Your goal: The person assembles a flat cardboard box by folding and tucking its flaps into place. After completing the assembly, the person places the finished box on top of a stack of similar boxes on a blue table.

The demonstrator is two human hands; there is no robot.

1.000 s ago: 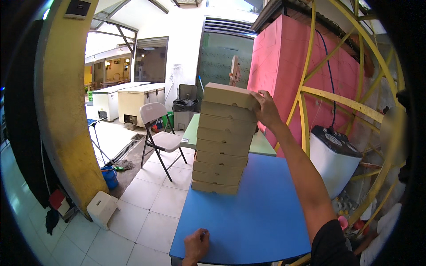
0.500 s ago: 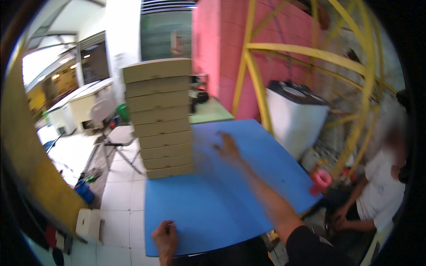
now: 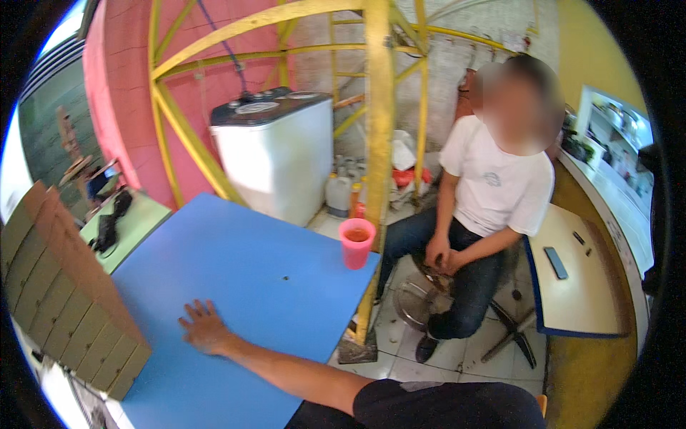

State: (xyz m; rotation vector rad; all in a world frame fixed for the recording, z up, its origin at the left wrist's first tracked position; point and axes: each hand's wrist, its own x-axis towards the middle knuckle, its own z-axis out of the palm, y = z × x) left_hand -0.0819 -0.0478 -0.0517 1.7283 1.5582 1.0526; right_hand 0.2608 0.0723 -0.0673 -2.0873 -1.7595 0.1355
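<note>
My right hand (image 3: 207, 330) lies on or just above the blue tabletop (image 3: 236, 250), fingers spread, with nothing in it. Left of it rises a tall stack of flat brown cardboard boxes (image 3: 68, 307), which looks slanted near the picture's rim. A pink cup (image 3: 356, 247) with reddish-brown liquid stands at the table's far right corner. My left hand is out of view.
A person in a white shirt (image 3: 493, 179) sits beyond the right edge, hands together. Behind the table stand a yellow metal frame (image 3: 379, 143) and a white washing machine (image 3: 275, 157). A phone (image 3: 555, 263) lies on a side table (image 3: 572, 300). Dark cables rest on a green table (image 3: 139, 225).
The view has swung to the right, so the boxes now sit at the left rim. My left hand has left the picture. My right hand has come down nearer me, fingers spread.
</note>
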